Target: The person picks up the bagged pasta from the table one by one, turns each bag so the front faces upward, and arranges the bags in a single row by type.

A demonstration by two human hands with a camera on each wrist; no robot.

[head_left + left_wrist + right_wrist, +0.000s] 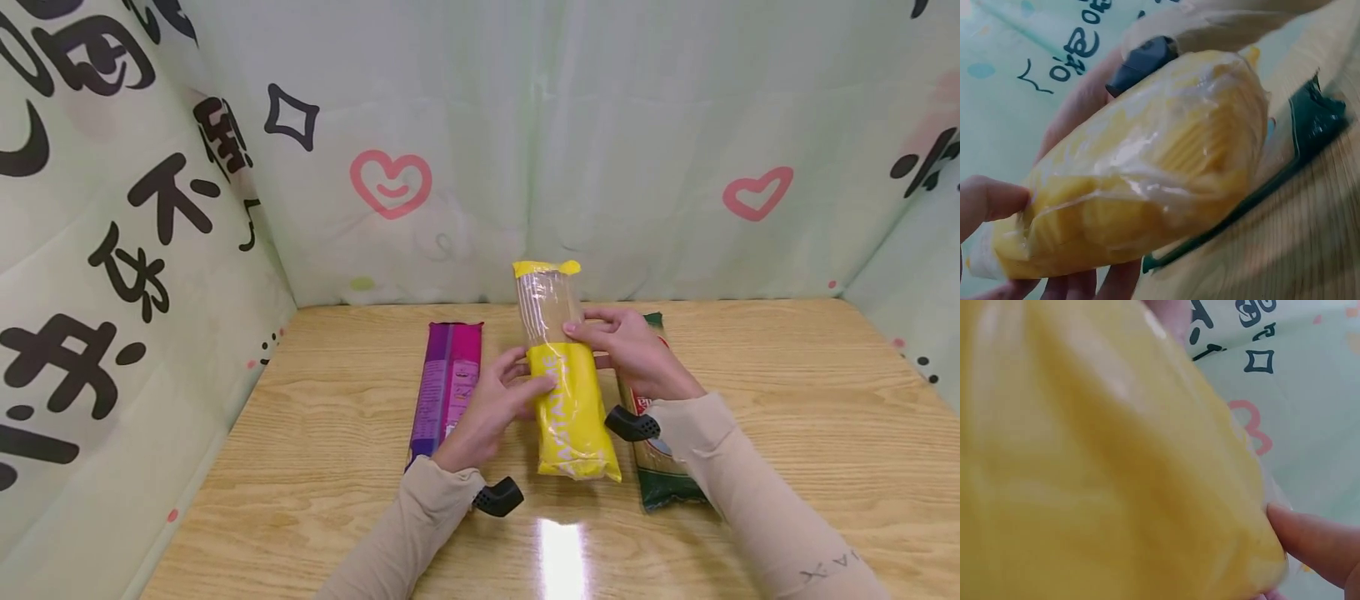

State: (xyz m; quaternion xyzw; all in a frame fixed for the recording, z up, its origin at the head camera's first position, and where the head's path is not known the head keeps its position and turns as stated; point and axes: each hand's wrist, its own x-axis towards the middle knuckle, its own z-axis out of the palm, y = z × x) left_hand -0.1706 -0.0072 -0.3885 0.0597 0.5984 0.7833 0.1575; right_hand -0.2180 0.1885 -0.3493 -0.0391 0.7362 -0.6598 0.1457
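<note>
Between both hands, a yellow pasta packet (573, 408) with a clear upper window is held up off the table, its long noodles showing. My left hand (491, 408) grips its left side, thumb across the front and fingers behind. On the right side my right hand (633, 350) pinches it near the window, thumb in front. The left wrist view shows the packet's wrinkled yellow end (1166, 156) between thumb and fingers. In the right wrist view its yellow surface (1104, 462) fills most of the picture, the right thumb (1319, 540) at its edge.
A purple and pink packet (450, 383) lies on the wooden table (315, 450) to the left, partly behind the left hand. To the right lies a green-ended pasta packet (663, 487), partly covered by the right arm. A printed curtain (570, 125) hangs behind the table.
</note>
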